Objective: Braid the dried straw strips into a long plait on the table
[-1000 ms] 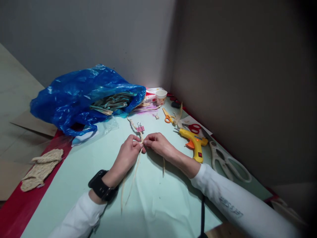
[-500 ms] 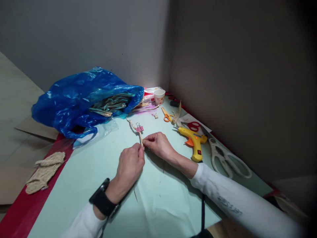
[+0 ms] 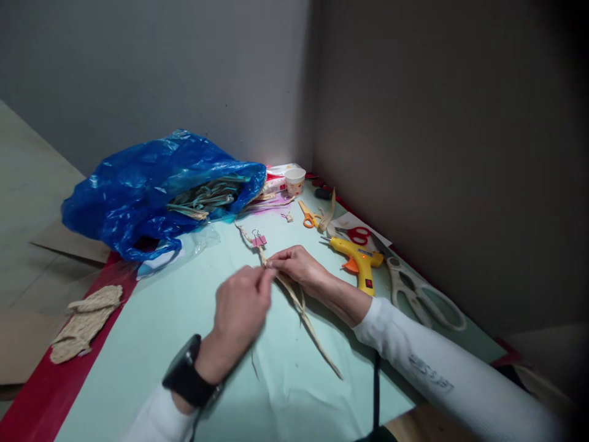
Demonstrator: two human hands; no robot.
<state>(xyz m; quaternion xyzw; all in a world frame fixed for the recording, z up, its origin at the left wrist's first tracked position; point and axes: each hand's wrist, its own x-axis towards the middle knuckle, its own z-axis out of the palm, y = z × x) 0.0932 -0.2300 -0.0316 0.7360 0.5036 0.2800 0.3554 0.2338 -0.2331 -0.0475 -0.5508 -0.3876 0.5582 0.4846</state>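
A thin braid of dried straw strips [image 3: 294, 294] lies on the pale green table cover [image 3: 294, 380], clamped at its far end by a small pink binder clip [image 3: 258, 240]. My left hand [image 3: 242, 310], with a black watch on the wrist, pinches the strips from the near side, slightly blurred. My right hand [image 3: 297, 265] pinches the same braid just beyond, fingertips almost touching the left ones. Loose strip ends trail toward me and to the right across the cover.
A blue plastic bag [image 3: 151, 190] of straw sits at the back left. A paper cup [image 3: 294, 181], orange scissors [image 3: 309, 216], red scissors [image 3: 359, 234], a yellow glue gun [image 3: 361, 263] and large pale shears [image 3: 418, 291] line the right wall. A woven straw piece [image 3: 83, 322] lies on the red edge.
My left hand has drawn back toward me and turned over. A long strip that ran under it now swings out to the right across the cover. My right hand stays in place.
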